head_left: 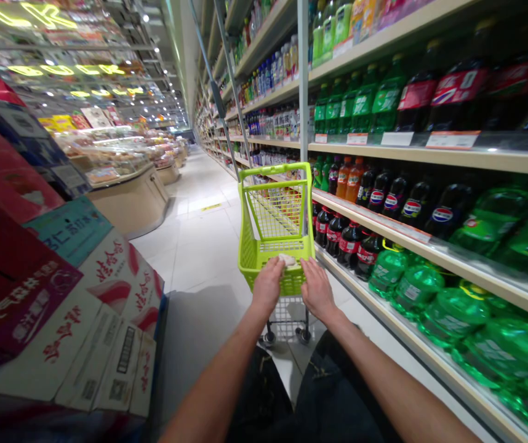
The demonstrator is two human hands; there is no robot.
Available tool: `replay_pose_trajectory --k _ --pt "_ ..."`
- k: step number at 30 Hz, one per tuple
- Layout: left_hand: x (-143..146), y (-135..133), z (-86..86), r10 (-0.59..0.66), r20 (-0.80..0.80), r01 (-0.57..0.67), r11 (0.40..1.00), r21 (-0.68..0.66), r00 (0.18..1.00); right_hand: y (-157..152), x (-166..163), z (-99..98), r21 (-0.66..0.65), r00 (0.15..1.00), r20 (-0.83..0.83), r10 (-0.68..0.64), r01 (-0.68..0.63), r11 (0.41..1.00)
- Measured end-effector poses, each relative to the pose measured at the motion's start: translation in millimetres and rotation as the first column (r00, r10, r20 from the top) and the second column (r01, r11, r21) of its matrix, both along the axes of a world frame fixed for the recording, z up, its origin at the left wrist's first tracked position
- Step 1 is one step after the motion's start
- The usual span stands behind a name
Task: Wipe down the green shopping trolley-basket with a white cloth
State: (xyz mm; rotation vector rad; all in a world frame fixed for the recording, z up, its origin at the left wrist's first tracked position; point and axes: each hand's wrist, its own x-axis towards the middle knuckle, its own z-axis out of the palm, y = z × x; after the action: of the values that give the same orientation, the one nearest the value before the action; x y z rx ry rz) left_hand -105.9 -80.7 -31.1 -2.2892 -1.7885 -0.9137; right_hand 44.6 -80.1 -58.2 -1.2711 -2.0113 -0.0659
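Note:
A lime-green shopping cart (264,246) stands in the aisle just ahead of me, its wire basket and raised handle facing away. My left hand (268,284) is curled over the cart's near rim. My right hand (316,288) grips the same rim a little to the right. Between the two hands, a small whitish object (288,260) lies inside the basket; I cannot make out what it is. My dark trousers show below my forearms.
Shelves of soda bottles (412,203) run along the right side, close to the cart. Stacked red and white cartons (61,307) stand at my left. A curved display counter (125,191) sits further down on the left. The white tiled aisle (199,209) stretches ahead.

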Motion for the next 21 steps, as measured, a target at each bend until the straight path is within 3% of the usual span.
replay_pose_trajectory --k 3,5,9,11,13,16,18,21 --pt "26 1 -5.3 -0.142 -0.072 0.144 0.989 0.029 0.987 0 2 1.2 0.016 1.0 0.005 0.026 -0.026 1.0" --pt "19 0 -8.2 -0.14 -0.099 0.145 0.988 0.05 0.985 0 4 2.5 0.02 1.0 0.003 0.025 -0.025 0.999" --pt "-30 -4 -10.5 0.079 -0.054 -0.074 0.993 0.089 0.995 0 4 3.3 0.01 1.0 0.003 0.021 -0.021 1.0" --pt "-38 -5 -12.1 0.136 -0.028 -0.132 0.985 0.109 0.99 -1 0 2.5 0.01 0.999 -0.004 0.032 -0.031 0.999" --pt "-25 -5 -16.1 0.067 -0.045 -0.061 0.99 0.125 0.997 -1 -3 1.8 0.012 0.999 -0.012 0.045 -0.045 0.999" --pt "8 -2 -22.9 -0.141 -0.107 0.156 0.976 0.151 0.984 1 -3 2.6 0.009 0.999 -0.02 0.047 -0.047 0.999" --pt "13 -1 -24.5 -0.213 -0.131 0.232 0.959 0.162 0.968 2 0 4.7 0.003 0.999 -0.012 0.046 -0.046 0.999" --pt "-19 -1 -20.5 -0.094 -0.079 0.105 0.983 0.149 0.992 2 4 7.8 -0.014 0.998 0.018 0.057 -0.057 0.998"
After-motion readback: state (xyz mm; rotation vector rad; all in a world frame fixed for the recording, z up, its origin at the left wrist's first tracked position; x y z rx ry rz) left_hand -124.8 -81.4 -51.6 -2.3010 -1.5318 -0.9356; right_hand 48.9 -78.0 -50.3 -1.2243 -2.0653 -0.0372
